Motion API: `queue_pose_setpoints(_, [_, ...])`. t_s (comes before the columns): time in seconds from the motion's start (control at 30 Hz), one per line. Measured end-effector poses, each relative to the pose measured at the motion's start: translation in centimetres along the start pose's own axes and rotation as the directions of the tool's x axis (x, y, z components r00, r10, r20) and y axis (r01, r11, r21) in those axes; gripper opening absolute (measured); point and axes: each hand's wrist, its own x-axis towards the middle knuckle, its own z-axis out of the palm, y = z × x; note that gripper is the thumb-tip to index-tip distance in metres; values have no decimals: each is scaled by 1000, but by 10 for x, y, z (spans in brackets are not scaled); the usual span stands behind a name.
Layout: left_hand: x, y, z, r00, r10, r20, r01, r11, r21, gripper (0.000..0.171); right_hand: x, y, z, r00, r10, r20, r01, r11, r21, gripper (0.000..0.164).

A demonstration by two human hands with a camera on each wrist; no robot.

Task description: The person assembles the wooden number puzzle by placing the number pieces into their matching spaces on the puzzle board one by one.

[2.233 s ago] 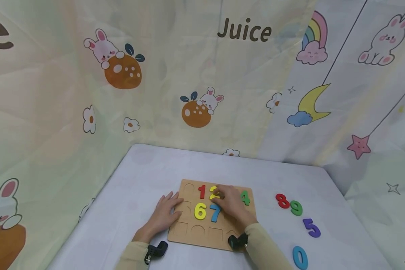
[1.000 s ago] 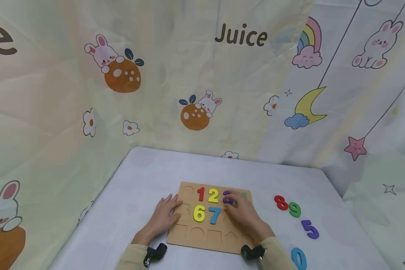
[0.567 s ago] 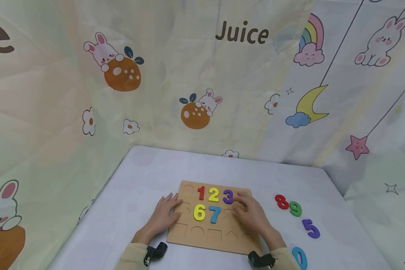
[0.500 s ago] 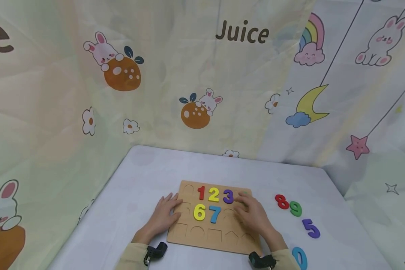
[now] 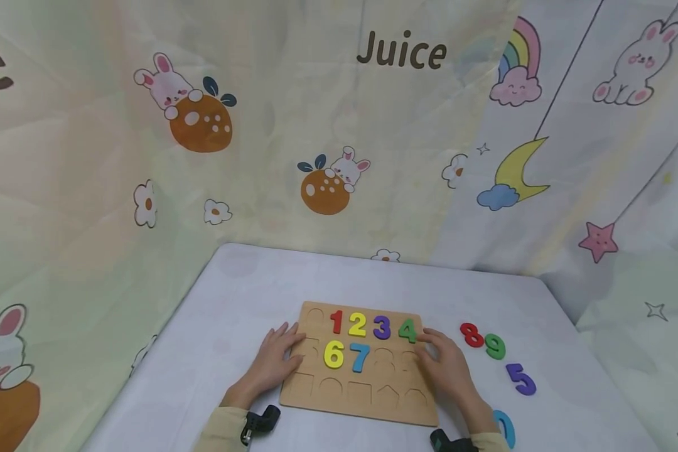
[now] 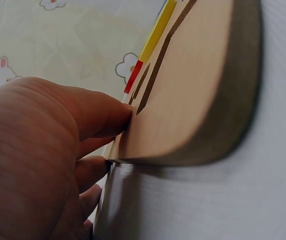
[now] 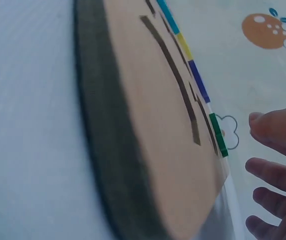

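Note:
A wooden number puzzle board lies on the white table. Seated in its top row are a red 1, a yellow 2, a purple 3 and a green 4. Below them sit a yellow 6 and a blue 7. My left hand rests at the board's left edge, fingers extended; the left wrist view has its thumb touching the board. My right hand hovers by the right edge, holding nothing; its fingers are spread apart from the board.
To the right of the board lie a loose red 8, green 9, purple 5 and blue 0, the last partly behind the right forearm. A printed curtain stands behind the white table.
My right hand has moved right, from the yellow 2 past the purple 3 and green 4 to beyond the board's right edge, uncovering those numbers. The left hand has stayed in place.

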Motion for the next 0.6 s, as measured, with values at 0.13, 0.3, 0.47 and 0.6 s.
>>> queue_pose_setpoints(0.13, [0,-1,0,1000,-9,0,9,1000,2,46,-2,5,0,1000,26,-1,-26,1000,17,28])
queue_pose_setpoints(0.3, [0,-2,1,1000,-15,12,15,1000,-1,46,-5,10,0,998,64,-7,-64,998,16,28])
queue_pose_setpoints(0.47, [0,-1,0,1000,-10,12,11,1000,-7,46,-9,16,-2,994,110,-15,-109,994,22,29])
queue_pose_setpoints(0.6, [1,-1,0,1000,1,7,-1,1000,-6,46,-10,22,-4,992,115,-52,-114,993,25,28])
